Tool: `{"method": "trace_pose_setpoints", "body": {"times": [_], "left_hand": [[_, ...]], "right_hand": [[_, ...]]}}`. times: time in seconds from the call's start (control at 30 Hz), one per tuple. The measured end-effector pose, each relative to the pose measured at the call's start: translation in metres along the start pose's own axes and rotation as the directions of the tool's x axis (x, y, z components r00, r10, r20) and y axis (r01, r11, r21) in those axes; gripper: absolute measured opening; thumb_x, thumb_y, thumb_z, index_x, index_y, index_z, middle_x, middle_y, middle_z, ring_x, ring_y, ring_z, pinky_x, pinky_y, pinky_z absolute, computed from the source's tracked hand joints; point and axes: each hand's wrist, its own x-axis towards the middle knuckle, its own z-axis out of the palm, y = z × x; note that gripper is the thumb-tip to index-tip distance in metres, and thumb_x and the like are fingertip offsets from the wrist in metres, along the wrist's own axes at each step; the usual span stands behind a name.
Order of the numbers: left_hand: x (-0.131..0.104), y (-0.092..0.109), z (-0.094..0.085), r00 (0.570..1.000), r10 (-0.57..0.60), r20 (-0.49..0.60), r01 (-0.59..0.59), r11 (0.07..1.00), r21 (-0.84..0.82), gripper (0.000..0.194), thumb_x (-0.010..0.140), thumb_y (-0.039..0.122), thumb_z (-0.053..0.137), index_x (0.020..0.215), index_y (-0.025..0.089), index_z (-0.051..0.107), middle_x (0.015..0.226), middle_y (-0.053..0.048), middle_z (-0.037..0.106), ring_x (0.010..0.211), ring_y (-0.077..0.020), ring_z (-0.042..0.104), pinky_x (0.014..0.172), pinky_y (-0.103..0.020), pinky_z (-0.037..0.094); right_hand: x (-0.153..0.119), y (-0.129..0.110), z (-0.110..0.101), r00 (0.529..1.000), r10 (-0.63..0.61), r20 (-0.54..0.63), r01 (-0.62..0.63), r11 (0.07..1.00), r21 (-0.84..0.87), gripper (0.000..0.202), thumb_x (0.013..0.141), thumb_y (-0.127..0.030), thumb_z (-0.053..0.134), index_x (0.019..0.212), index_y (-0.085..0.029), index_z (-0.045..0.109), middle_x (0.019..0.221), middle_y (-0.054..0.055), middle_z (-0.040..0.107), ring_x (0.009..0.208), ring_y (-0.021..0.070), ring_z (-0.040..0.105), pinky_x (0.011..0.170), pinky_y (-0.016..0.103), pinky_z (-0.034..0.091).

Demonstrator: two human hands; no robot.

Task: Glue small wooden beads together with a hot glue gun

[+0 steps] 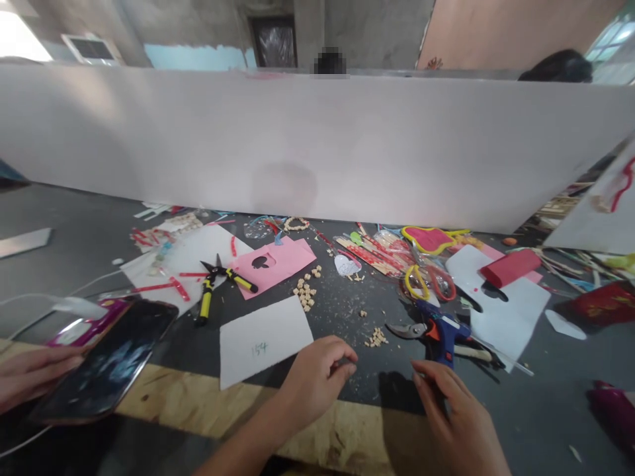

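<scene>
My left hand (317, 370) hovers by the near edge of the dark table, fingers loosely curled and a gap before the thumb. Beside it lies a white card (262, 340) with "154" handwritten on it. My right hand (449, 406) is half curled, thumb and index tips near each other, with nothing visible between them. Just beyond it are a blue hot glue gun (449, 334) and pruning shears (409, 330) with parted blades. Short wooden pieces (377, 338) lie in a small pile between the hands. Small pale blocks (305, 294) sit farther back.
At left, another person's hand (42, 373) holds a phone (112, 360). Yellow-handled pliers (204, 301), pink paper (275, 264), scissors (419, 281), patterned sticks (370, 254) and a red roll (510, 266) lie about. A tall white panel (198, 139) closes off the back.
</scene>
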Motion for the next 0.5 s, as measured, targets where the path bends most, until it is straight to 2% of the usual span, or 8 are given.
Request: {"method": "trace_pose_setpoints", "body": {"times": [0.33, 0.43, 0.5], "left_hand": [[-0.004, -0.001, 0.003, 1.0, -0.009, 0.003, 0.009, 1.0, 0.023, 0.014, 0.078, 0.016, 0.053, 0.087, 0.021, 0.063, 0.088, -0.003, 0.065, 0.069, -0.0148, 0.057, 0.065, -0.025, 0.042], [-0.008, -0.004, -0.002, 0.999, -0.006, -0.049, 0.008, 0.999, 0.044, 0.018, 0.077, 0.015, 0.054, 0.092, 0.021, 0.062, 0.096, -0.004, 0.064, 0.071, -0.0153, 0.058, 0.069, -0.026, 0.045], [-0.012, -0.007, -0.009, 0.993, 0.009, -0.116, 0.001, 0.996, 0.089, 0.021, 0.077, 0.014, 0.055, 0.096, 0.021, 0.062, 0.102, -0.005, 0.064, 0.083, -0.0182, 0.058, 0.077, -0.029, 0.045]], "right_hand": [[-0.007, -0.003, 0.0, 0.999, 0.024, -0.047, -0.023, 1.0, 0.021, 0.02, 0.086, -0.031, 0.042, 0.089, -0.023, 0.06, 0.084, 0.006, 0.07, 0.074, 0.0179, 0.068, 0.065, 0.026, 0.055], [-0.006, -0.006, 0.004, 0.999, -0.014, -0.05, 0.015, 1.0, 0.021, 0.02, 0.086, -0.031, 0.042, 0.09, -0.023, 0.06, 0.086, 0.006, 0.07, 0.075, 0.0183, 0.068, 0.065, 0.026, 0.055], [-0.006, -0.006, 0.006, 0.997, -0.051, -0.062, 0.051, 0.999, 0.007, 0.019, 0.085, -0.031, 0.044, 0.091, -0.023, 0.06, 0.086, 0.005, 0.07, 0.073, 0.0182, 0.068, 0.065, 0.026, 0.055]]}}
